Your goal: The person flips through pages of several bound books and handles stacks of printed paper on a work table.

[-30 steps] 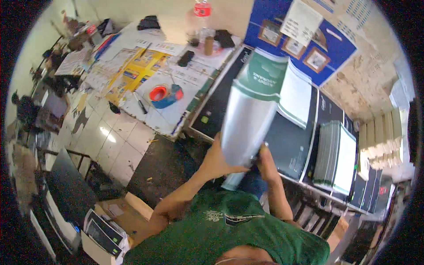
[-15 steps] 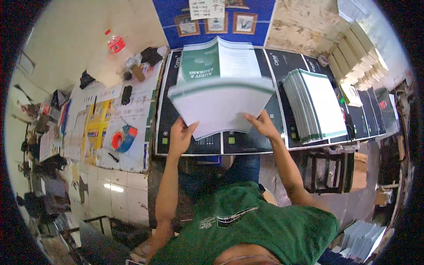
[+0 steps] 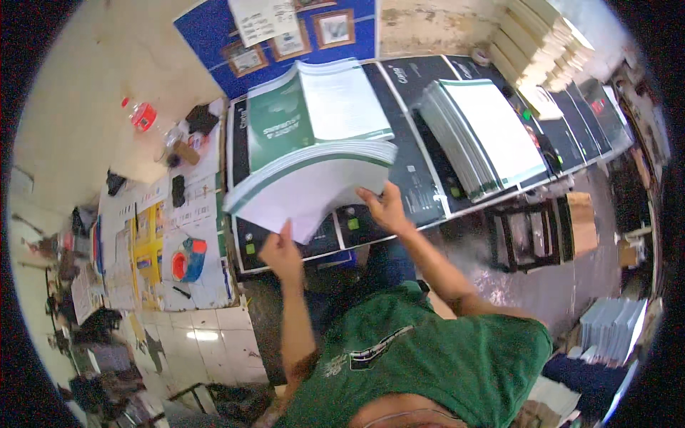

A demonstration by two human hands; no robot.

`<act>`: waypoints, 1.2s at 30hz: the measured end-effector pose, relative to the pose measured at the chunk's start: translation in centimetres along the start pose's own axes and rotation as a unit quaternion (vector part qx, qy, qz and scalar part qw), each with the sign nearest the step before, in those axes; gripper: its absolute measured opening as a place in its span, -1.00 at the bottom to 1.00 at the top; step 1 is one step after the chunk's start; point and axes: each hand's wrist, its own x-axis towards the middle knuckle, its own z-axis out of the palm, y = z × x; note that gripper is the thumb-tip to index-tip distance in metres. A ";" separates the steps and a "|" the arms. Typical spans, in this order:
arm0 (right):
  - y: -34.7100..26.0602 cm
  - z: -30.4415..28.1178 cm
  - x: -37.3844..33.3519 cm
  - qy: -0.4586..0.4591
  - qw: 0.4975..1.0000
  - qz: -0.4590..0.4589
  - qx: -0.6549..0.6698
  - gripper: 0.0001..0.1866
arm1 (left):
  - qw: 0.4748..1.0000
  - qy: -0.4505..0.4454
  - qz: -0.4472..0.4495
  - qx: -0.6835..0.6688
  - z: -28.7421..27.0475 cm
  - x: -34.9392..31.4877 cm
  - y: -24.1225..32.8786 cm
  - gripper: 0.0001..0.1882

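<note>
My left hand (image 3: 282,257) pinches the near edge of a bowed stack of white printed sheets (image 3: 303,191) with a green band, thumb on top. On the same stack's right side, my right hand (image 3: 386,210) grips with its thumb above and the fingers hidden below. The sheets arch upward at their far edge, where several layers show. Just beyond them lies a pile of green and white printed covers (image 3: 344,107) on the black-topped table (image 3: 421,189). To the right rests another thick stack of white sheets with green edges (image 3: 492,135).
Tall cream-coloured stacks (image 3: 531,43) stand at the back right. On the left-hand table are a roll of tape (image 3: 189,260), a bottle with a red label (image 3: 143,115) and dark scraps. A dark stool (image 3: 528,235) stands below the table's right side.
The view has turned, so the table now slants up to the right. The held sheets have tilted and bow more strongly, their left end lower; both hands still grip them.
</note>
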 end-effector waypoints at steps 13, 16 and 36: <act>-16.2 -20.2 5.5 0.155 0.928 -0.045 -0.337 -0.62 | 0.835 -0.300 -0.131 -0.443 9.7 2.3 14.8 -0.81; -18.7 -26.9 10.3 0.204 0.854 -0.094 -0.470 -0.60 | 0.763 -0.327 -0.183 -0.527 15.5 1.7 23.5 -0.75; -4.5 -36.6 12.0 0.102 0.745 0.102 -0.651 -0.32 | 0.699 -0.406 -0.391 -0.441 29.3 -2.9 23.6 -0.65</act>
